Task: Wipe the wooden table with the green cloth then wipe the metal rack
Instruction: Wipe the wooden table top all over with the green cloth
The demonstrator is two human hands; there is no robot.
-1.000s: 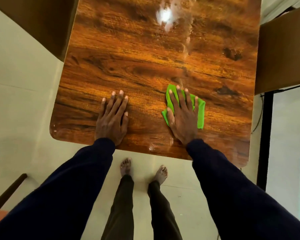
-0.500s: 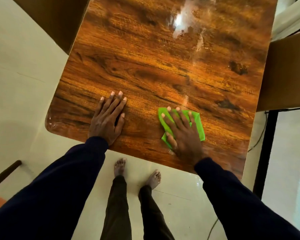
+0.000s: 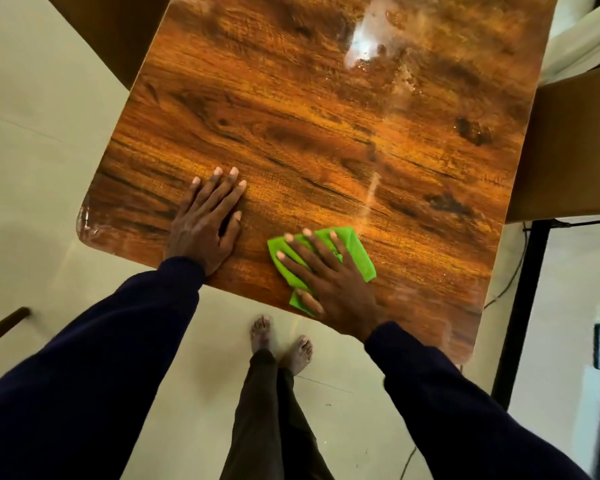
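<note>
Your bright green cloth [image 3: 355, 252], folded and rumpled, lies at the near edge of the glossy wooden table [image 3: 291, 116], pinned under your right hand [image 3: 329, 271], fingers spread flat; your left hand [image 3: 205, 223] rests flat beside it

On seemingly damp wooden table [image 3: 291, 116], green cloth [image 3: 359, 258]

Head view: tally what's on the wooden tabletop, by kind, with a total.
Hands: 2 (left hand flat on bare wood, right hand pressing on the cloth)
Green cloth: 1
Total: 3
</note>
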